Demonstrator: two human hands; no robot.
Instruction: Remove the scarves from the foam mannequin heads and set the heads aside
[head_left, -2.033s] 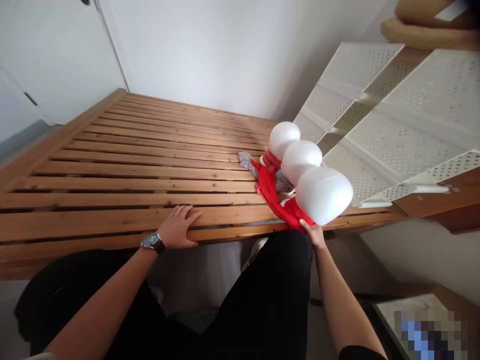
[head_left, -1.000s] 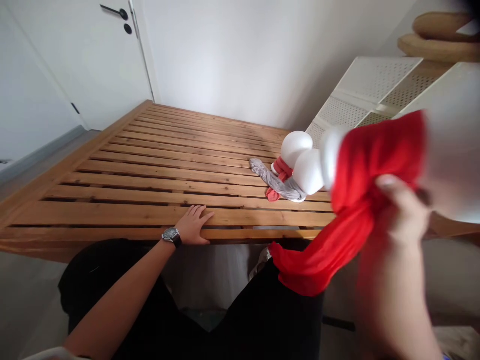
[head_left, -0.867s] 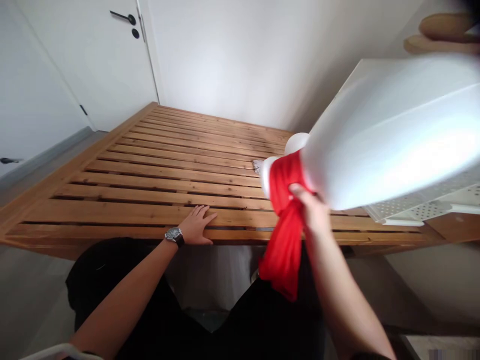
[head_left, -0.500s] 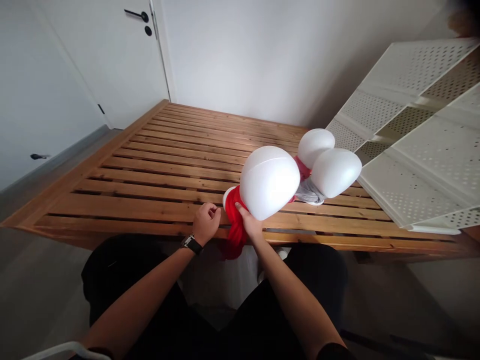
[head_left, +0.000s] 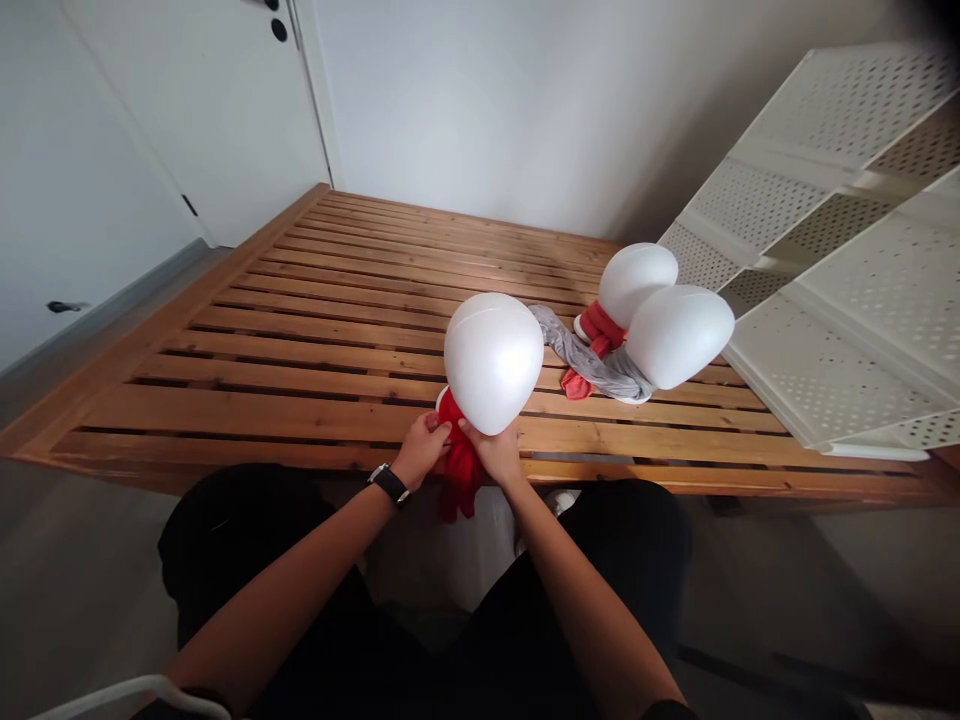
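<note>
1. Head view, far left: the slatted wooden bed frame (head_left: 225, 340) carries everything; its left half holds nothing but bare slats, and a white door (head_left: 187, 110) stands behind its left far corner.
2. Left hand (head_left: 422, 452), with a wristwatch (head_left: 390, 484) on the arm, has come off the slats, where it lay flat two seconds ago. It is now closed at the near edge, fingers pinching the red scarf (head_left: 455, 470).
3. White foam head (head_left: 493, 362) has been carried from the right end of the near edge, past the camera, to the middle of that edge. It now stands there with the red scarf round its neck, the loose end hanging over the edge.
4. Right hand (head_left: 495, 455) is curled under the foam head, gripping the scarf and neck from the right. Both hands meeting on the cloth suggests work on the scarf itself is starting.
5. Further right, two more foam heads (head_left: 660, 315) lie near the right edge, with a grey scarf (head_left: 592, 360) and a second red cloth (head_left: 596, 330) between them.
6. White perforated shelving (head_left: 840, 280) leans beyond the right edge.
</note>
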